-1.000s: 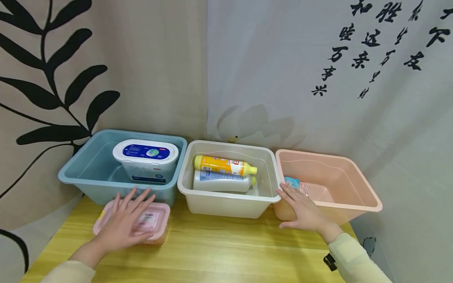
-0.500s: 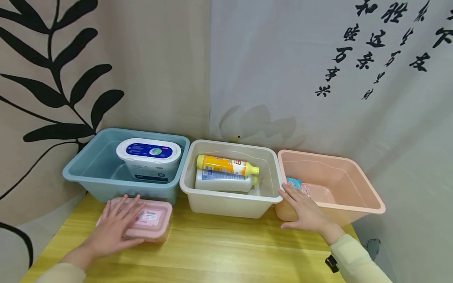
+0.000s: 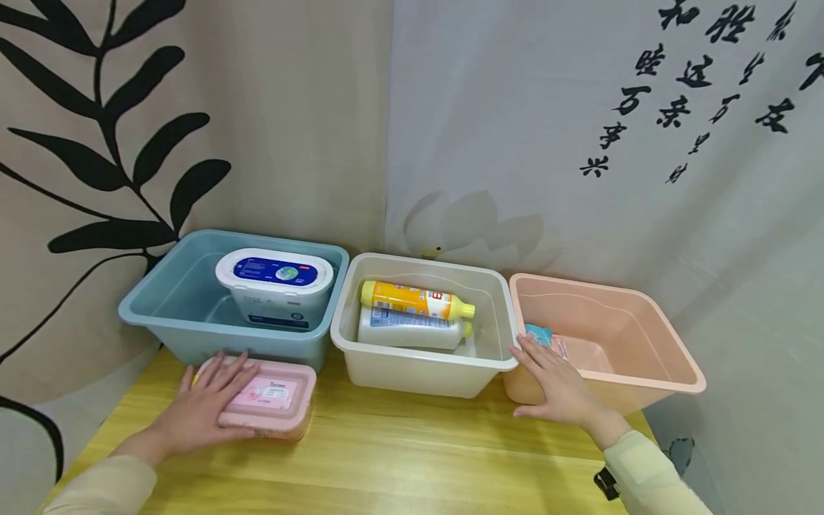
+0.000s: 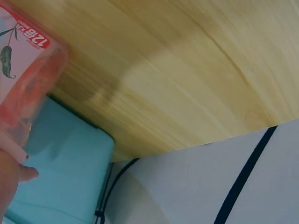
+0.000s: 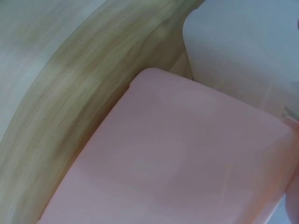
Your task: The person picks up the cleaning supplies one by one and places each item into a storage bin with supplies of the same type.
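In the head view a lidded pink plastic box (image 3: 273, 393) lies before the blue bin (image 3: 225, 334). The left hand (image 3: 193, 411) reaches over its left end, fingers spread towards the far edge and thumb along the near edge. The left wrist view catches the box's clear, reddish side (image 4: 39, 84) and a fingertip (image 4: 29, 173) beside it. The right hand (image 3: 556, 386) rests with extended fingers on the near left rim of the peach bin (image 3: 634, 375), close to the white bin's corner. In the right wrist view the peach bin's outer wall (image 5: 154, 149) fills the middle.
The blue bin holds a white oval tub (image 3: 277, 290). In the white bin (image 3: 412, 375) lie a yellow-orange bottle (image 3: 412, 299) and a white bottle (image 3: 412, 329). Small blue and pink packets (image 3: 539, 334) sit in the peach bin. A curtain (image 3: 309, 129) hangs behind the wooden table (image 3: 412, 465).
The left hand has moved left and settled around the left end of the pink box, uncovering more of its lid. The right hand stays at the peach bin; the head view has shifted slightly.
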